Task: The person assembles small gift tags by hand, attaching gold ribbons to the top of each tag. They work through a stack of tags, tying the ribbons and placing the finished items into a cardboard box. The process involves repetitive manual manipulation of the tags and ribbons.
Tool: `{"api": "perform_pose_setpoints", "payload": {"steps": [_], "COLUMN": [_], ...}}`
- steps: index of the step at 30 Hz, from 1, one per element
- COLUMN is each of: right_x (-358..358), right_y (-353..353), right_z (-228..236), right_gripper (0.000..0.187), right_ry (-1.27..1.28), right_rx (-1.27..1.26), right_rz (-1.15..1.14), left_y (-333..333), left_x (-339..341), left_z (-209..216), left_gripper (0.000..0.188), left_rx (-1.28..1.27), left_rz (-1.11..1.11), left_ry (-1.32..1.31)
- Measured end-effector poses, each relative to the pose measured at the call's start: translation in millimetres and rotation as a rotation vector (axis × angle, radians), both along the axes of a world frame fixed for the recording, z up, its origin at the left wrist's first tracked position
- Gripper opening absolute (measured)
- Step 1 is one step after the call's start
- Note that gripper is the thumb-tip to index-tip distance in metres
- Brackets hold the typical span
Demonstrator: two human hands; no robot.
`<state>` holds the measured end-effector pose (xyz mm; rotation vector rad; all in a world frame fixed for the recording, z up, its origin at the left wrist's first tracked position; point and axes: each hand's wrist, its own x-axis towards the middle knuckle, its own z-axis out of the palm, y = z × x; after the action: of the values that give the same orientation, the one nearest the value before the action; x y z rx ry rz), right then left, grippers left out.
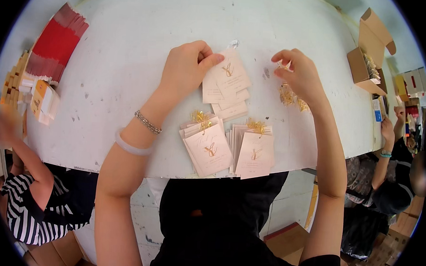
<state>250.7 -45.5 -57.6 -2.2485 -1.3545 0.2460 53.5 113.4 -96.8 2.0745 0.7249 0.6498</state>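
Observation:
My left hand (187, 63) pinches the upper edge of a pale pink card tag (233, 76) printed with a gold emblem. That tag lies over a fanned pile of similar tags (229, 110) at the middle of the table. My right hand (301, 77) is raised at the right with fingers curled, and a bit of gold shows between thumb and fingertips. Beneath it lies a small heap of gold loops (287, 96), partly hidden. Nearer me rest two stacks of tags, a left stack (210, 152) and a right stack (255, 156), with gold loops at their tops.
Red and grey folded packaging (57, 45) is piled at the left edge, beside an orange and white box (44, 102). An open brown carton (368, 68) stands at the right edge. Other people work at both sides of the white table (132, 25).

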Motion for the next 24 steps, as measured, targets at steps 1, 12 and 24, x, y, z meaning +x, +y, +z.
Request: {"api": "perform_pose_setpoints", "payload": {"steps": [1, 12, 24], "right_x": [3.7, -2.6, -66.9], "right_y": [-0.1, -3.2, 5.4], "right_z": [-5.4, 4.5, 31.9], "right_gripper": [0.009, 0.006, 0.006], "right_ry": [-0.002, 0.657, 0.965], "right_rx": [-0.043, 0.232, 0.718], "right_rz": [0.014, 0.188, 0.136], "left_y": [-1.5, -28.1, -59.1], "left_x": [-0.8, -0.5, -1.0], "left_z": [3.7, 27.7, 55.3], "left_gripper": [0.03, 0.008, 0.009], "left_rx": [-0.012, -0.275, 0.293], "left_rz": [0.003, -0.097, -0.073], "left_ry": [0.025, -0.255, -0.325]}}
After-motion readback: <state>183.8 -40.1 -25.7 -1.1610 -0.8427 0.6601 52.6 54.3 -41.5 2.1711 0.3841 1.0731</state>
